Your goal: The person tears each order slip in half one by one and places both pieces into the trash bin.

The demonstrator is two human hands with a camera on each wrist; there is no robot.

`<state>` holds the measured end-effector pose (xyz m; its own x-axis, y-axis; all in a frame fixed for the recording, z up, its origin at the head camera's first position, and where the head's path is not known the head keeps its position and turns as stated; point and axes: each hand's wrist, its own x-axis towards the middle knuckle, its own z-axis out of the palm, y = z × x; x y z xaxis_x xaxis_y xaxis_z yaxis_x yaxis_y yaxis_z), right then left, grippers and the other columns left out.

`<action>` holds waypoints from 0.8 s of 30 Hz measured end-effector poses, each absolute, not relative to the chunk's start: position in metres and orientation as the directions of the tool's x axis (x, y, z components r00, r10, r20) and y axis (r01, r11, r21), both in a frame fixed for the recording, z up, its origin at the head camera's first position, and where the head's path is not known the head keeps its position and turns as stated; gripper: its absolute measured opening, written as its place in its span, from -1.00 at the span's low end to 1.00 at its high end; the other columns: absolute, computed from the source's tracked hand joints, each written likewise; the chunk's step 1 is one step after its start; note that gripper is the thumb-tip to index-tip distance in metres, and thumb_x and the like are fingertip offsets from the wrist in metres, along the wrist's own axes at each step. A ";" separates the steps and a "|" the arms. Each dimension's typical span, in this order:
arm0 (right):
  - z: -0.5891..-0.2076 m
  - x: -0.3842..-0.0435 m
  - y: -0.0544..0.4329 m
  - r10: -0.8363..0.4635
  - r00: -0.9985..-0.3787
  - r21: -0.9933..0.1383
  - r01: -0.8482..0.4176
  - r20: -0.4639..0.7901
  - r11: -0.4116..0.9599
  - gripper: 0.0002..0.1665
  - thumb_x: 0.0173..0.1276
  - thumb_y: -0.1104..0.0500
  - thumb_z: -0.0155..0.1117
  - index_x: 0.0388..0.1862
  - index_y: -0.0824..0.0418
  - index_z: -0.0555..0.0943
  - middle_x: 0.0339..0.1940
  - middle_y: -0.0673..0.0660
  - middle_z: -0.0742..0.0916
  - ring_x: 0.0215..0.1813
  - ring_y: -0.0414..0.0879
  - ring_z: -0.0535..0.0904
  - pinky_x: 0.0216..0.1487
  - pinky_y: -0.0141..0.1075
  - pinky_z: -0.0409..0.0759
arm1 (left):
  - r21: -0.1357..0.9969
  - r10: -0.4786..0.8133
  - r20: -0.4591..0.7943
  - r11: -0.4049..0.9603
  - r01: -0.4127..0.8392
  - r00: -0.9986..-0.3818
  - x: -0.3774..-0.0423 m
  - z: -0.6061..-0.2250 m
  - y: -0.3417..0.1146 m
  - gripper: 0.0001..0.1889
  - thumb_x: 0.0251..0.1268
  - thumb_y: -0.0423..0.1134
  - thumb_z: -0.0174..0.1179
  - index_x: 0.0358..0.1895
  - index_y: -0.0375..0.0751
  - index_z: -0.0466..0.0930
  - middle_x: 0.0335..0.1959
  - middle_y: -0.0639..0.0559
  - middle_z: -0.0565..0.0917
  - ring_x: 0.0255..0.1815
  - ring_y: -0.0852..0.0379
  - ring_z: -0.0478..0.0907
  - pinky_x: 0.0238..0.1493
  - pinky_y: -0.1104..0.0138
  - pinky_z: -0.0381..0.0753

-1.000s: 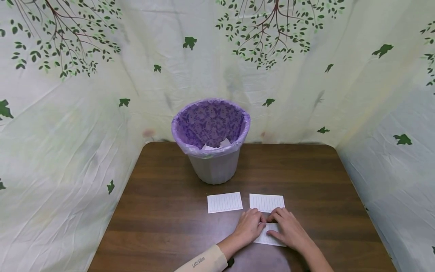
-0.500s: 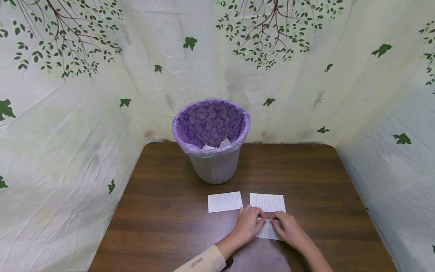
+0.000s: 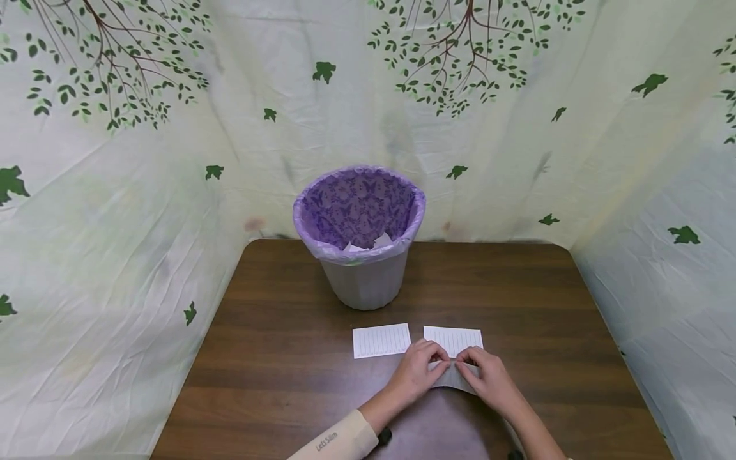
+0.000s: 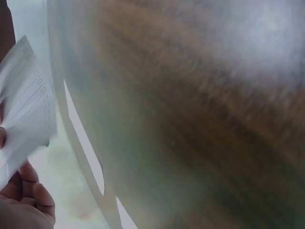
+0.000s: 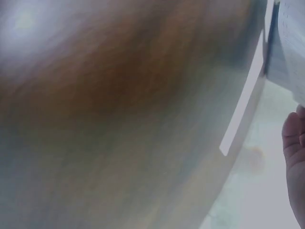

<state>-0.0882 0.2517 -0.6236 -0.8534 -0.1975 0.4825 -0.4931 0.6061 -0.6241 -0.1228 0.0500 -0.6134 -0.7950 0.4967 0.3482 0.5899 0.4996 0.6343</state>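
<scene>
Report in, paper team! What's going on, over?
Left grip, right grip: pinching lined paper slip. Slip bowed between them. Two more lined slips just beyond.

head: above, forward-down, farthest | wrist views: close, low across table (image 3: 276, 319) | all share held card (image 3: 453, 379)

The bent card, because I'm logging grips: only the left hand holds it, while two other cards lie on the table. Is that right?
Not quite: the right hand holds the bent card too, along with the left hand, as the head view shows. Two other cards do lie on the table.
</scene>
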 end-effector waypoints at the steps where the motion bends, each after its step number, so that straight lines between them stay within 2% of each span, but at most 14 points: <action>1: -0.621 -0.089 0.251 -0.191 -0.857 -0.634 -0.487 0.478 0.601 -0.66 0.21 0.46 0.51 -0.34 0.03 0.65 -0.37 -0.16 0.72 -0.27 -0.44 0.55 -0.21 -0.56 0.50 | 0.639 0.495 0.356 0.490 0.593 -0.793 -0.124 -0.612 0.049 -0.91 0.31 -0.27 0.48 -0.26 -0.05 0.73 -0.30 0.14 0.79 -0.18 0.26 0.63 -0.02 0.51 0.50; 8: -0.607 -0.093 0.243 -0.173 -0.838 -0.646 -0.515 0.518 0.563 -0.64 0.21 0.49 0.51 -0.33 0.03 0.66 -0.36 -0.14 0.71 -0.28 -0.41 0.55 -0.21 -0.56 0.52 | 0.613 0.480 0.450 0.447 0.652 -0.753 -0.129 -0.599 0.042 -0.85 0.26 -0.32 0.49 -0.26 -0.03 0.69 -0.32 0.16 0.75 -0.23 0.25 0.60 0.02 0.41 0.60; 14: -0.592 -0.096 0.237 -0.169 -0.833 -0.650 -0.523 0.527 0.552 -0.64 0.21 0.48 0.51 -0.32 0.02 0.65 -0.35 -0.14 0.71 -0.28 -0.40 0.55 -0.21 -0.56 0.52 | 0.624 0.449 0.504 0.401 0.671 -0.737 -0.131 -0.585 0.035 -0.84 0.24 -0.36 0.51 -0.27 -0.05 0.71 -0.36 0.14 0.74 -0.25 0.23 0.58 -0.11 0.49 0.51; 19: -0.582 -0.097 0.232 -0.159 -0.833 -0.652 -0.520 0.530 0.552 -0.66 0.22 0.46 0.51 -0.31 0.02 0.66 -0.35 -0.16 0.72 -0.29 -0.39 0.57 -0.20 -0.56 0.51 | 0.654 0.436 0.495 0.382 0.653 -0.751 -0.131 -0.572 0.029 -0.88 0.29 -0.34 0.49 -0.25 -0.06 0.73 -0.33 0.14 0.77 -0.22 0.19 0.60 -0.07 0.42 0.52; 24: -0.572 -0.099 0.224 -0.166 -0.808 -0.657 -0.562 0.565 0.503 -0.66 0.22 0.48 0.49 -0.30 0.03 0.68 -0.36 -0.11 0.74 -0.29 -0.31 0.62 -0.15 -0.52 0.56 | 0.631 0.424 0.543 0.364 0.685 -0.725 -0.131 -0.568 0.022 -0.87 0.27 -0.35 0.50 -0.24 -0.07 0.74 -0.34 0.16 0.76 -0.20 0.20 0.60 -0.02 0.39 0.55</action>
